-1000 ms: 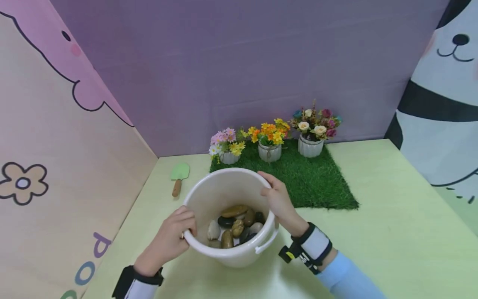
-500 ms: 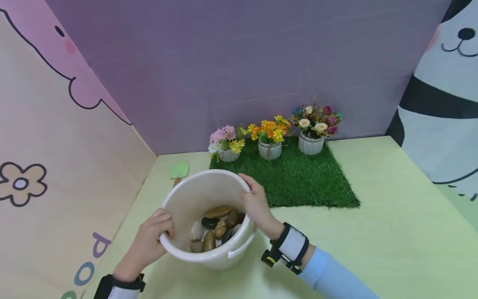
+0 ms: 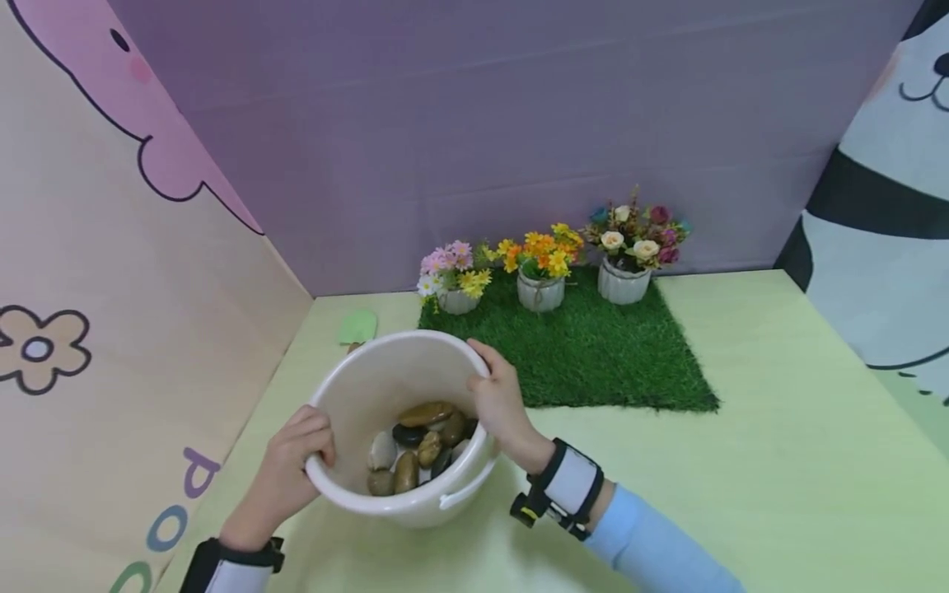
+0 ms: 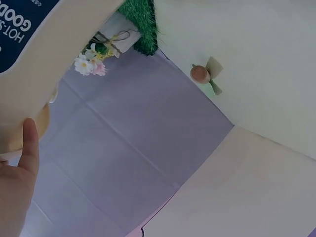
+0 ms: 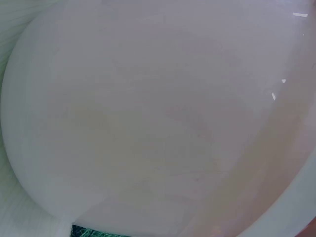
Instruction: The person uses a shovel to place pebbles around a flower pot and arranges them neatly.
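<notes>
A white bucket (image 3: 385,379) tilts toward me over the near part of the table. Several smooth stones (image 3: 406,472), brown, black and pale, lie in its bottom. My left hand (image 3: 289,465) grips the rim at the left, fingers curled over the edge. On the opposite side my right hand (image 3: 507,408) holds the rim. In the left wrist view, the left hand (image 4: 19,182) touches the bucket (image 4: 54,54), which bears a dark blue label. The bucket's outer wall (image 5: 148,98) fills most of the right wrist view. Whether its base touches the table is hidden.
Behind the bucket lies a green turf mat (image 3: 593,354). On it stand a pink-flowered pot (image 3: 458,301), an orange-flowered pot (image 3: 540,292) and a rose pot (image 3: 624,282). A green trowel (image 3: 359,327) lies left, handle mostly hidden. A purple backdrop (image 3: 482,123) rises behind.
Both hands have carried the bucket to the left, with the stones inside. It now covers most of the trowel's handle. The flower pots and mat stay in place.
</notes>
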A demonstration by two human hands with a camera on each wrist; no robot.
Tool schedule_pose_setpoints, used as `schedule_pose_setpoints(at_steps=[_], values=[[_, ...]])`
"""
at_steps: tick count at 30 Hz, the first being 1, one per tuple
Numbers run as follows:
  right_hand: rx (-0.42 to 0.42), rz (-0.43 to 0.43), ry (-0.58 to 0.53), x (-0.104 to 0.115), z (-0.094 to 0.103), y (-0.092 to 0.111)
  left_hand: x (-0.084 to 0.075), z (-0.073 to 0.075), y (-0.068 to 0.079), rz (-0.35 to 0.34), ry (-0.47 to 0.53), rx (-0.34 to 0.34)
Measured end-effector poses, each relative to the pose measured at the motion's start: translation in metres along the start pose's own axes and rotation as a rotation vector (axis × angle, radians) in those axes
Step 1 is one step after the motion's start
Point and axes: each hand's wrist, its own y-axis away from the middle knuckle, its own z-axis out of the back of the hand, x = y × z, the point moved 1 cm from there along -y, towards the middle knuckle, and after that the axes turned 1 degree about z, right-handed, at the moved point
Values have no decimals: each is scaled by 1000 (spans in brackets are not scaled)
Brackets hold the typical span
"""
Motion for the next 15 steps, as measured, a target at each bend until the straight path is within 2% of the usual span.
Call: schedule_pose_setpoints(at_steps=[5,8,11,15], values=[[17,-12,-7,2,-1,-2,2,0,1,-7,-24,-10],[22,-25,-11,2,-1,-1,5,2,5,45,-93,-13],[25,-39,-11,1,-1,1,14,3,11,156,-154,-35],[24,-46,-9,0,1,3,44,5,14,413,-88,-22]])
